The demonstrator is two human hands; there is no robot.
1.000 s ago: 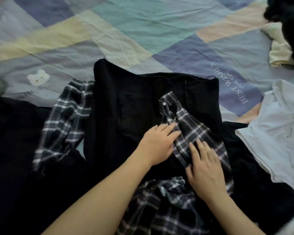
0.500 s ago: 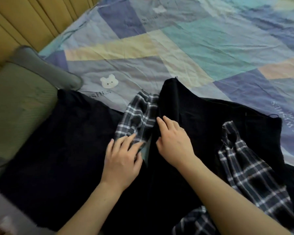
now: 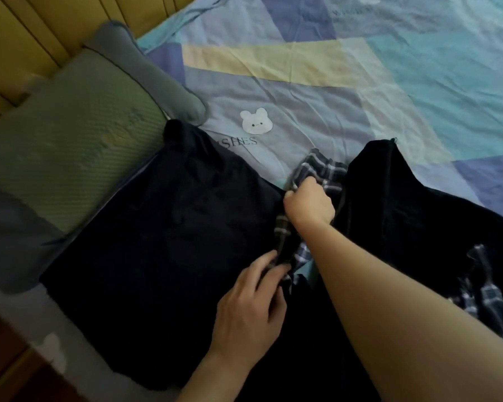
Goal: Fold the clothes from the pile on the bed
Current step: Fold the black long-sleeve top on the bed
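Head cam: I see 2 dark garments, one [image 3: 169, 242] left, one [image 3: 413, 216] right, w/ plaid shirt [image 3: 321, 172] between on sheet [image 3: 302, 91]. R hand [image 3: 310, 203] grips plaid, L hand [image 3: 249, 311] pinches its lower edge. 1 pillow [image 3: 70, 140] far left.

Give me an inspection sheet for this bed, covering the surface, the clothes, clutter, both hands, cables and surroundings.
Surface: patchwork bedsheet in blue, teal and yellow, wrinkled, with a white bear print.
Job's things: plaid sleeve bunched between two dark garments; dark folded garment on the left, partly over the pillow's edge; black garment on the right; more plaid fabric at the right edge.
Clutter: green pillow and grey bolster at the left.
Hands: left hand pinches the plaid lower down; right hand grips it higher up.
Cables: nothing seen.
Surroundings: yellow slatted headboard top left.
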